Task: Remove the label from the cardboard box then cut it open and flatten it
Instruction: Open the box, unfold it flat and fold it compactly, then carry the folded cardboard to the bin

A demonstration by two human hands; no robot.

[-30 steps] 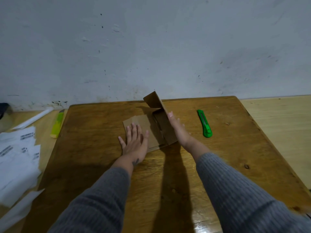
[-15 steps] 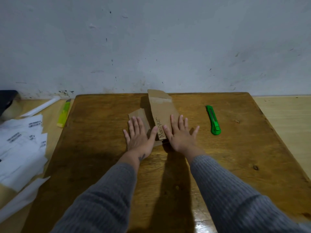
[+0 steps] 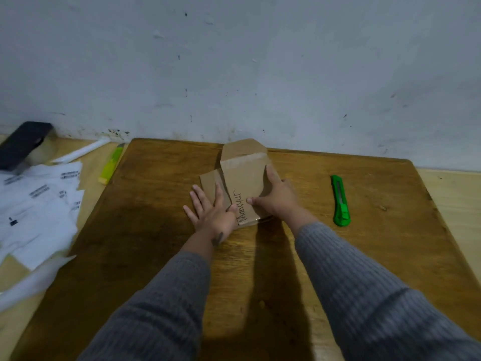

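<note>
Both of our hands were down on one flattened cardboard box [image 3: 243, 175], which lay on the wooden table [image 3: 156, 230] near its far edge, close to the wall. Our left hand [image 3: 208, 212] lay open and flat, fingers spread, pressing the box's lower left flap. Our right hand [image 3: 276, 196] was curled over the box's right edge, thumb on top beside the handwritten word, fingers along the side; we could not tell whether it truly gripped the card or only pressed it. Two grey sleeves reached in from below.

We counted two cutters: one green utility knife [image 3: 340, 201] lying on the table well to the right of the box, apart from our right hand, and one yellow cutter [image 3: 110, 165] left of the box, just off the table's left edge. Farther left of the box lay a loose heap of white label papers [image 3: 36, 204] with black barcodes, too overlapped to count, and one dark object [image 3: 22, 144] beyond them by the wall.
</note>
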